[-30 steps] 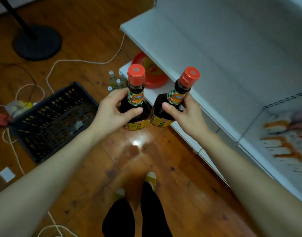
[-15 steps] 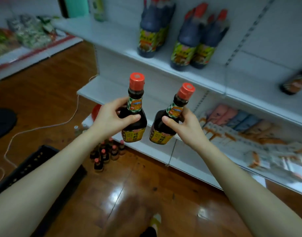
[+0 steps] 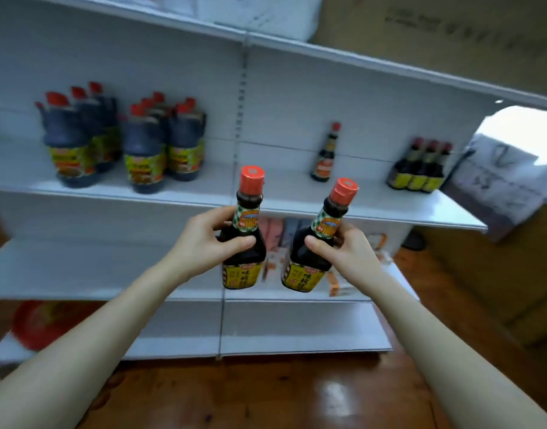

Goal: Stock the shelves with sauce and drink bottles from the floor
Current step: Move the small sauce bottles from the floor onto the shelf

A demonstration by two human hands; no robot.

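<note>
Two bottles: my left hand (image 3: pixel 204 246) is clamped on the left sauce bottle (image 3: pixel 243 239), my right hand (image 3: pixel 346 252) on the right sauce bottle (image 3: pixel 312 252)
Change: a second ago I faced the floor; now both are raised before the middle shelf (image 3: pixel 374 205)
Meaning: placing comes next, I judge, near the lone bottle (image 3: pixel 326 156)
Look: dark glass, red caps, yellow labels, right one tilted

Glossy dark bodies, seemingly glass or plastic, were noted on both held bottles (image 3: pixel 244 243) (image 3: pixel 309 252), with matt red caps and yellow paper-like labels. The shelf (image 3: pixel 297 193) was seen as smooth, white-painted, likely metal. The floor (image 3: pixel 266 394) was recorded as polished, reflective wood.
</note>
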